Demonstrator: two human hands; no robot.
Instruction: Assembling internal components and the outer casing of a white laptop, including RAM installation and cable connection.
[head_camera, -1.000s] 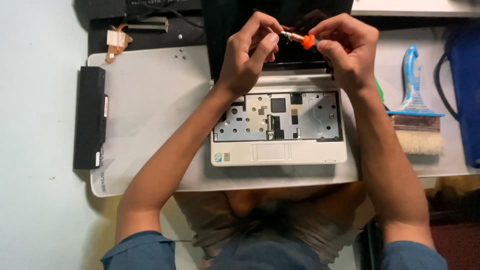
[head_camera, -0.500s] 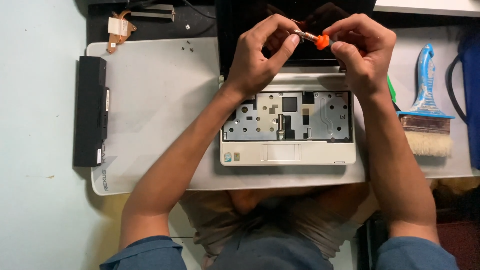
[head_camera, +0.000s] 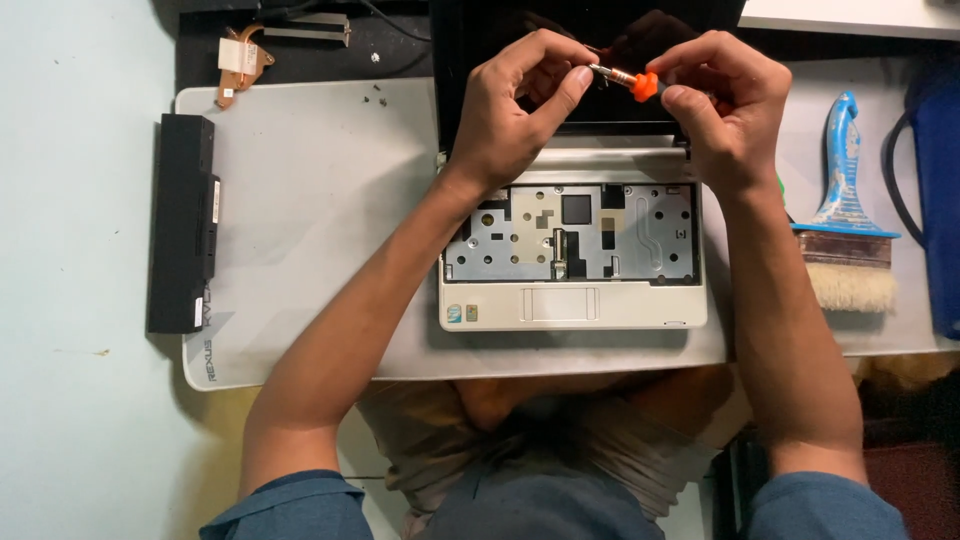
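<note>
Two bare hands meet above the far edge of a small silver laptop (head_camera: 572, 300) whose keyboard is gone, leaving its perforated grey metal tray exposed. The left hand (head_camera: 515, 110) curls in, thumb and forefinger closed in a pinch grip on the thin metal shaft of a small screwdriver with an orange collar (head_camera: 632, 80). The right hand (head_camera: 725, 105) closes its grip on the other end, where the handle is hidden inside the fingers. The tool lies almost level between the two hands, held up in the air over the hinge line and the dark, opened screen (head_camera: 590, 40), touching nothing below.

It looks to me as though the step in hand is readying the driver, seating or swapping its tip, rather than turning a screw, since the point is aimed sideways and not down at the tray. Whatever move follows would call for the tip to sit firmly and the shaft to come upright.

Around them on the pale grey work mat (head_camera: 300, 220) on the counter: a long black battery pack (head_camera: 182, 222) at the left edge, a copper heat pipe piece (head_camera: 240, 58) beyond it, and a blue-handled paintbrush (head_camera: 842, 220) just to the right.
</note>
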